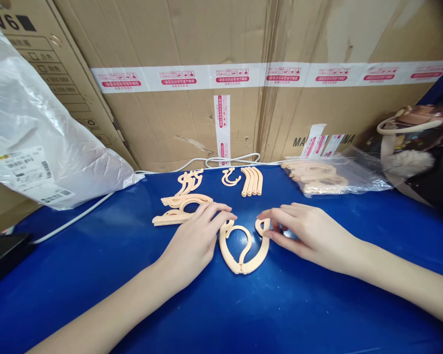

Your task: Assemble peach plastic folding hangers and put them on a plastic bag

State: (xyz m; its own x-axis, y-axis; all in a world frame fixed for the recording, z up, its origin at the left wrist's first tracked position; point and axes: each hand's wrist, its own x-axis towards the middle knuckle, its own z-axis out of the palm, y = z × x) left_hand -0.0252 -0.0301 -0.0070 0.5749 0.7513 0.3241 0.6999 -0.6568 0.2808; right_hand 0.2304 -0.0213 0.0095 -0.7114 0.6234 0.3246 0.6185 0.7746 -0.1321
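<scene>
A cream folding clothes hanger (257,260) lies on the blue tabletop, its two arms raised into a U around its curved hook. My left hand (199,233) grips the left arm's end, and its fingertips partly cover that end. The other arm's end is pinched between the thumb and fingers of my right hand (306,231). Folded hangers (170,217) lie just beyond my left hand, which hides part of them. Farther back are loose hook pieces (189,181), a few more hooks (229,178) and a row of several curved arm pieces (251,182).
A clear bag (317,178) of cream hanger parts lies at the back right, beside a dark bag (424,162). Large cardboard boxes (184,118) wall off the back. A white plastic parcel (40,128), a white cable (74,219) and a black object (7,255) are at left.
</scene>
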